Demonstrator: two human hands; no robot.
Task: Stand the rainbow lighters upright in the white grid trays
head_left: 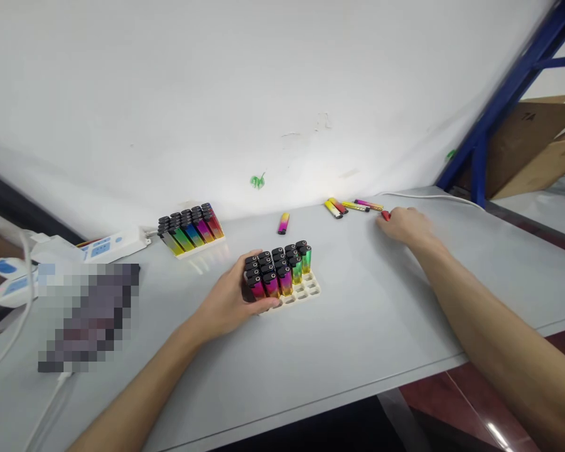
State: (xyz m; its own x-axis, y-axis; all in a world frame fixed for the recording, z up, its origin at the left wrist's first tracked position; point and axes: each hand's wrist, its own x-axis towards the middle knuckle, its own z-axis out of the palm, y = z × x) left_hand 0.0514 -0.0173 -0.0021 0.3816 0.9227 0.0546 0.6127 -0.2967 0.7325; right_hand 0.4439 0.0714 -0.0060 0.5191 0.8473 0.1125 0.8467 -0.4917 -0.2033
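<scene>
My left hand [228, 295] is wrapped round the left end of a cream-coloured lighter tray [314, 289]. Upright lighters [285, 280] with black tops fill much of it, shading from pink and purple to yellow and green. Holes without lighters show along its front and right side. Out to the right, my right hand [405, 226] pinches a red lighter [386, 215], mostly hidden by the fingers. Just left of that hand, several loose lighters [355, 206] in yellow, red and purple lie near the wall. A single yellow-and-pink lighter [284, 223] lies behind the tray.
A second tray [200, 248] packed with coloured lighters stands at the back left. Beside it are a white power strip [117, 243], cables and a blurred-out dark device [94, 314]. A white cable [428, 196] runs along the back right, near a blue metal frame [479, 169] and cardboard [527, 138].
</scene>
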